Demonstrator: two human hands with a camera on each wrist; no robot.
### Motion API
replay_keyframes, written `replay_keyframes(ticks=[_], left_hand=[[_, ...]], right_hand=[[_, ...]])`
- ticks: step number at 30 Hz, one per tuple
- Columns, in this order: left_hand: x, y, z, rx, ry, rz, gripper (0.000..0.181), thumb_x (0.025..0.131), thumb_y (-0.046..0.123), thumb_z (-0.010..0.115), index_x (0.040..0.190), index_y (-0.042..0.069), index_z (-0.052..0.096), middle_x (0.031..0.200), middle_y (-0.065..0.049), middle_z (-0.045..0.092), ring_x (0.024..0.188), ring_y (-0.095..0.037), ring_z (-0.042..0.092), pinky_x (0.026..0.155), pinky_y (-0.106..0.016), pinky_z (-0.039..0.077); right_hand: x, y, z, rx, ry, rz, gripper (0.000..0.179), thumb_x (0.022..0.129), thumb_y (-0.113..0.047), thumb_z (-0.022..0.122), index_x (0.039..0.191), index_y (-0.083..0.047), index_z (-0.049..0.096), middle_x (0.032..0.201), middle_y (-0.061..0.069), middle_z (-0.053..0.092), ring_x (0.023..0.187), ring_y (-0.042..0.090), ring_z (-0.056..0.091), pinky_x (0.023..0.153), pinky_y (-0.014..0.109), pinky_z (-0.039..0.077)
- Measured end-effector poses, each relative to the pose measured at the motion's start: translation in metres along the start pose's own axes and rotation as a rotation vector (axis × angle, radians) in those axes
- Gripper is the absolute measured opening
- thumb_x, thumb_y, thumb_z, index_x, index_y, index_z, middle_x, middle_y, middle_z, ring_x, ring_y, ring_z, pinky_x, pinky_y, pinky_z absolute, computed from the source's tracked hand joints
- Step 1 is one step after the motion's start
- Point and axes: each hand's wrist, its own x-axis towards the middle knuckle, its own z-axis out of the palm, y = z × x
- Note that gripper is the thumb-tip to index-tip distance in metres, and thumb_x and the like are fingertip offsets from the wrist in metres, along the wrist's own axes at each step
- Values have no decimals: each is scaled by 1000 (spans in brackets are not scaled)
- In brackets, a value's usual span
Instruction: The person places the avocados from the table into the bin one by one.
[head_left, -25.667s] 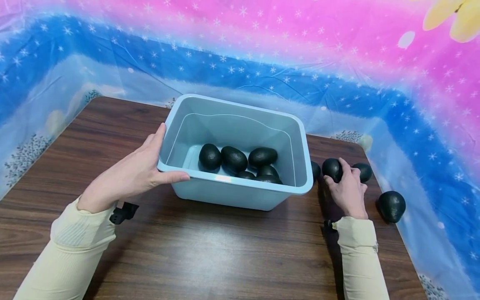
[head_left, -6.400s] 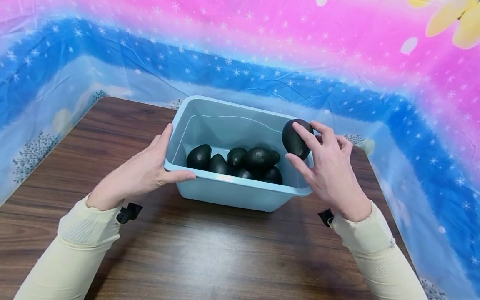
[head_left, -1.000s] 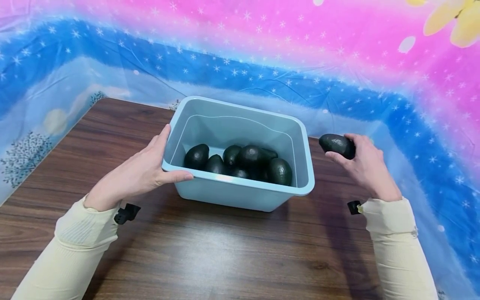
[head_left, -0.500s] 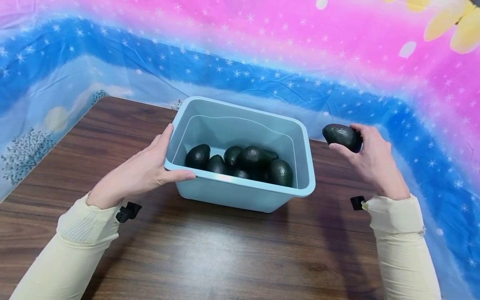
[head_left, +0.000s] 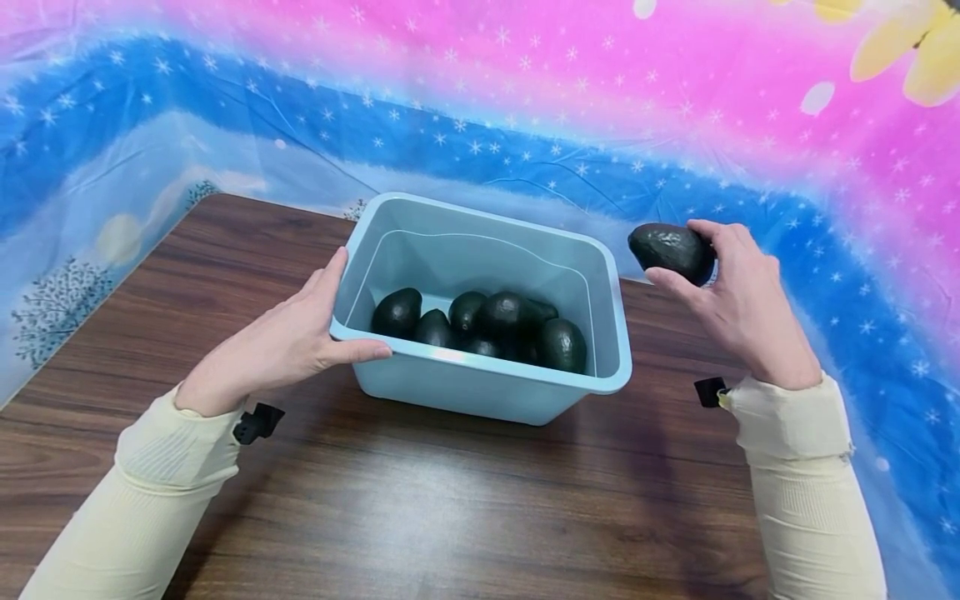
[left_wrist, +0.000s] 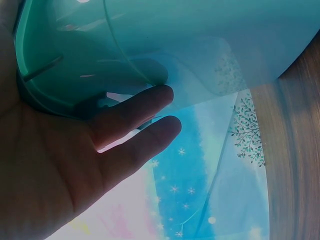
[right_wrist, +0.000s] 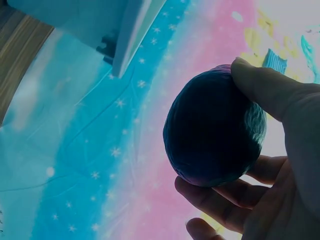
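Observation:
In the head view, my right hand (head_left: pixel 750 304) holds a dark avocado (head_left: pixel 670 250) in the air, right of the light blue plastic bin (head_left: pixel 450 396). The right wrist view shows that avocado (right_wrist: pixel 212 127) between the thumb and the fingertips. My left hand (head_left: pixel 273 337) rests at the bin's left front corner, its thumb along the front rim. Seen from the left wrist, straight fingers (left_wrist: pixel 145 142) lie beside the bin's wall (left_wrist: pixel 190 55). Several more avocados (head_left: pixel 396 312) lie inside the bin, some partly hidden by its front wall.
The bin stands on a dark wood-grain table (head_left: pixel 360 517). Behind the table hangs a pink and blue cloth (head_left: pixel 465 108) printed with snowflakes. The table's back edge runs just behind the bin.
Over the last second the right hand has raised its avocado, which is now nearer rim height. Avocados earlier on the table's right side are gone from there. The left hand stays put.

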Motion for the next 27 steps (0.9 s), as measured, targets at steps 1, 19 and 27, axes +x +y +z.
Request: replay_keyframes(ticks=[1, 19, 27], left_hand=[[0, 0, 0, -1, -2, 0, 114, 73, 66, 65, 147, 35, -16, 151, -12, 13, 127, -28, 35, 94, -56, 36], [-2, 0, -1, 12, -7, -17, 116, 73, 67, 64, 146, 34, -19, 154, -12, 6, 130, -31, 32, 94, -57, 35], [-2, 1, 0, 20, -4, -17, 117, 72, 69, 63, 147, 33, -18, 154, -11, 7, 131, -31, 33, 94, -56, 36]], right_hand=[[1, -2, 0, -1, 4, -11, 77, 83, -49, 67, 141, -5, 42, 129, 22, 47, 109, 37, 45, 85, 53, 33], [19, -46, 15, -24, -44, -122, 78, 82, -54, 65, 140, -7, 43, 125, 16, 49, 109, 29, 46, 89, 51, 24], [25, -57, 26, -18, -81, -136, 79, 82, -58, 62, 141, -9, 41, 123, 13, 49, 108, 27, 45, 91, 49, 23]])
